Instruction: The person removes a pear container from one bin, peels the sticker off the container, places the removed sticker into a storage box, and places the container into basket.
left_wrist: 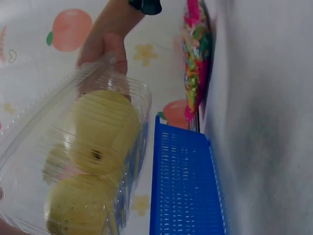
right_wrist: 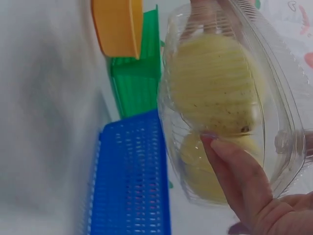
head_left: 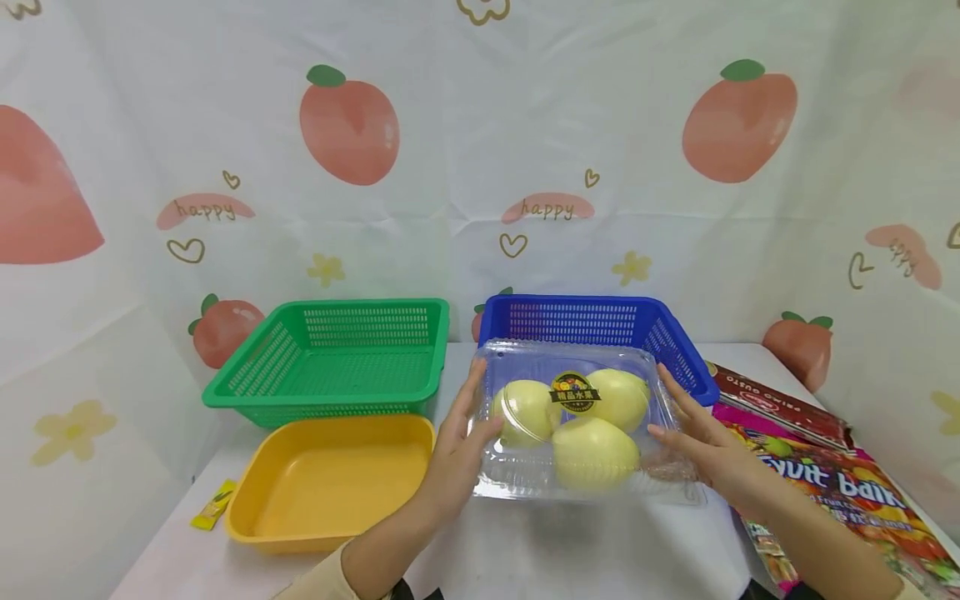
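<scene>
My two hands hold a clear plastic clamshell box (head_left: 517, 479) by its opposite ends. Three pale yellow fruits (head_left: 596, 454) lie inside, and a black-and-gold round label (head_left: 575, 392) is stuck on the lid. The left hand (head_left: 455, 450) grips the left end, thumb on the near face. At the right end is the right hand (head_left: 708, 446), thumb over the lid edge; the right wrist view shows its fingers (right_wrist: 239, 171) spread under the base. The box is raised above the table, tilted toward the head camera, overlapping the front of the blue basket (head_left: 573, 312).
A green basket (head_left: 375, 400) stands at the back left, with a yellow basin (head_left: 330, 475) before it. Beside the basin lies a small yellow packet (head_left: 214, 505). On the right are a pink candy bag (head_left: 847, 500) and a dark red box (head_left: 780, 406). A printed cloth (head_left: 480, 125) hangs behind.
</scene>
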Available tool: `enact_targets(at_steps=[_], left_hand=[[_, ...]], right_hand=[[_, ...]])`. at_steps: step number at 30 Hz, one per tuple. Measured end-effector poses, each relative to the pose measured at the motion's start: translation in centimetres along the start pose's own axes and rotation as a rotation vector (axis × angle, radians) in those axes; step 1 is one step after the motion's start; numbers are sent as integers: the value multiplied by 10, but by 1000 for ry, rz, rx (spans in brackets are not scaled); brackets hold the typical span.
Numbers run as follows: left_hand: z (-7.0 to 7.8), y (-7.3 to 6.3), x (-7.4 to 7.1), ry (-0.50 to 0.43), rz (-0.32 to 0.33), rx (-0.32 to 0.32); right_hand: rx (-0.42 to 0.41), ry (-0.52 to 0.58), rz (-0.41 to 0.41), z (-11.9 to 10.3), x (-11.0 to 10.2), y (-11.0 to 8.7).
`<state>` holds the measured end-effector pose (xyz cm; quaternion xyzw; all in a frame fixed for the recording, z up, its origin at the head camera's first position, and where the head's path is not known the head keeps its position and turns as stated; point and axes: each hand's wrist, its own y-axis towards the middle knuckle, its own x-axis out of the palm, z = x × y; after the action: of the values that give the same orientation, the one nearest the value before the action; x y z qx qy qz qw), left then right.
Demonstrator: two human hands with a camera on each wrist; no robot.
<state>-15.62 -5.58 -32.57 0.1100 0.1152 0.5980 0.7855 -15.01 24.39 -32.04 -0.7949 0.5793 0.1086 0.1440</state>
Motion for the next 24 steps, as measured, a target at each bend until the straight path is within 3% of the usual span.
enact_targets(at_steps=[10,16,20,24], left_hand=[[-10,-30,0,-18,10,42],[-17,-43,0,6,2,71],[-22,-50,-1,19,-18,76],[-29,-58,-2,37,-36,34]], right_hand=[[22,-17,57,13,26,-19],[6,41,73,22,39,-26],[-26,67,50,30,42,-29],[-74,92,-29,41,42,-31]])
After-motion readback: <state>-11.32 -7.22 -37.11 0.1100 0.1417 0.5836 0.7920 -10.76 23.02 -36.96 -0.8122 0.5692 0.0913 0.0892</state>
